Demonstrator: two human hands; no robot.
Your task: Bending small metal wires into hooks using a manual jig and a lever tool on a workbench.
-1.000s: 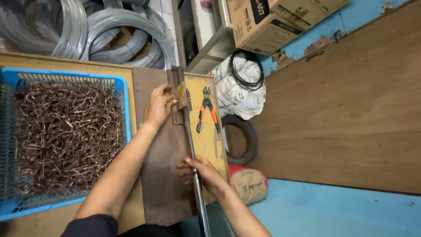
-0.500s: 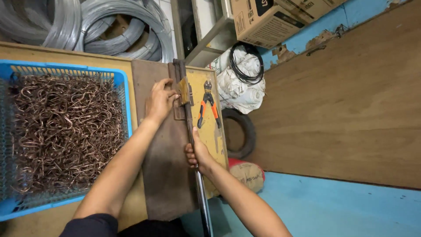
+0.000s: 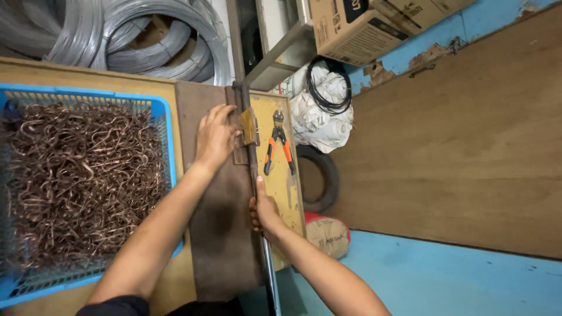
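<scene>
You worked at a wooden bench point(image 3: 117, 88) in a cramped workshop with a blue-painted floor, a brown board wall to one side and coils of grey wire point(image 3: 134, 41) stacked beyond the bench's far edge.

Your right hand point(image 3: 263, 209) was closed around the long metal lever point(image 3: 255, 175), fingers wrapped tight, thumb laid along the bar. Your left hand point(image 3: 215, 137) lay flat on the dark plate point(image 3: 219, 228), its fingers spread narrowly and pressed against the small bending jig point(image 3: 246, 126) at the lever's far end. Whether a piece of wire sat under those fingers, you could not have told from this view; the hand covered it.

The lever ran straight away from you along the edge of the plate, its long axis pointing from your body toward the jig. The right hand held it about midway; the left was the nearer hand to the jig, touching it.

Just right of the lever, orange-handled pliers point(image 3: 278, 146) lay on a yellow board point(image 3: 287, 181). To the left stood a blue basket point(image 3: 167, 146) heaped with bent copper-coloured wire hooks point(image 3: 82, 181). The lever's near end ran out of the frame's bottom.
</scene>
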